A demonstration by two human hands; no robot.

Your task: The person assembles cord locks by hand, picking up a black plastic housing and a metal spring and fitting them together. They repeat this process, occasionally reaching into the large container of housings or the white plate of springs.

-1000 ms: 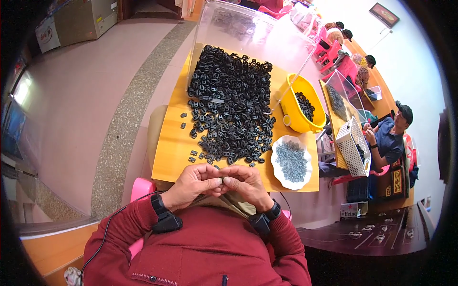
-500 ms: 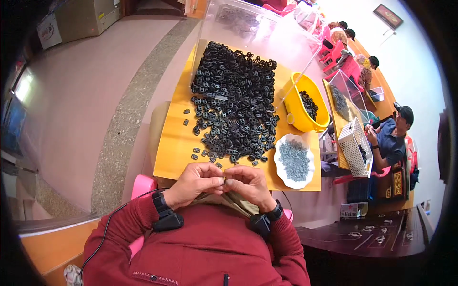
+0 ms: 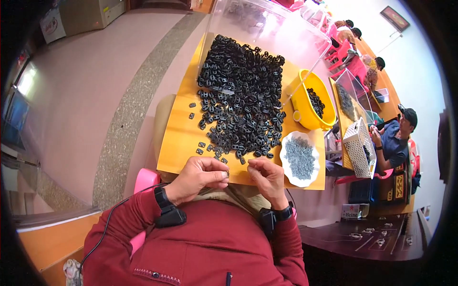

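Observation:
My left hand [image 3: 198,178] is in a pinch just off the table's near edge, with a small dark piece, apparently a black cord lock, mostly hidden at its fingertips. A short gap to the right, my right hand [image 3: 268,180] has its thumb and forefinger close together; anything between them is too small to make out. Its fingertips are beside a loose black piece at the near side of a heap of black two-holed cord locks [image 3: 238,109]. To the right of that hand, a white scalloped dish [image 3: 312,177] holds many tiny greyish parts, perhaps springs.
A yellow tub [image 3: 296,101] with black pieces stands behind the dish on the wooden table [image 3: 179,148]. A clear plastic bin [image 3: 267,28] lies tipped behind the heap. At right, a co-worker [image 3: 398,138] sits by a white perforated basket [image 3: 358,152]. A thin cable runs along my left sleeve.
My two hands have come apart. The right one moved right, toward the dish, while the left keeps its pinch in nearly the same place. The whole view has shifted slightly.

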